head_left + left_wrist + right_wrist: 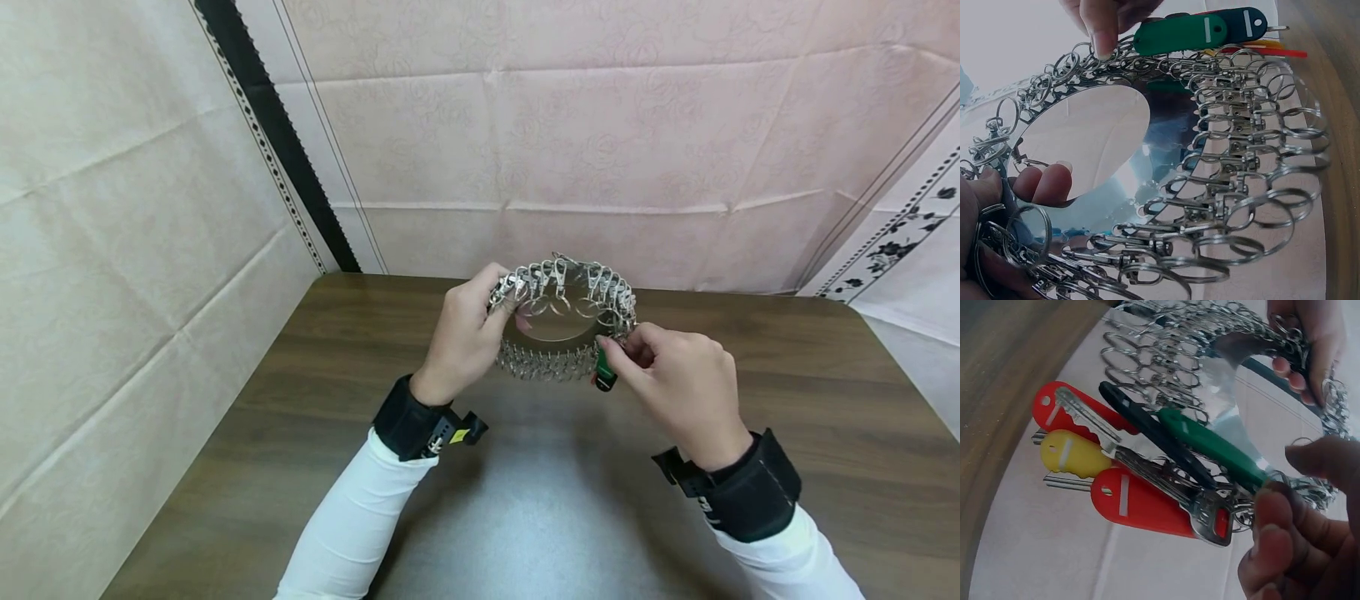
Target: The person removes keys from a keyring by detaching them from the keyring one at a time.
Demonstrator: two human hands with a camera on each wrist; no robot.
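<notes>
A flat shiny metal hoop (1172,119), its rim lined with snap hooks (1229,156) and split rings (1272,215), is held up tilted over the table. My left hand (467,333) grips its left side, fingertips showing through the central opening in the left wrist view. At the right side, my right hand (678,383) pinches the split ring end of a green key tag (1216,447) with curled fingers. Beside that hang a dark tag (1157,434), a yellow tag (1079,453), red tags (1144,503) and a silver key (1088,419).
A brown wood-grain table (300,467) lies beneath both hands. Pale patterned cloth (600,142) hangs behind it, with more cloth (112,250) along the left side. Black cuffs (742,492) wrap both wrists over white sleeves.
</notes>
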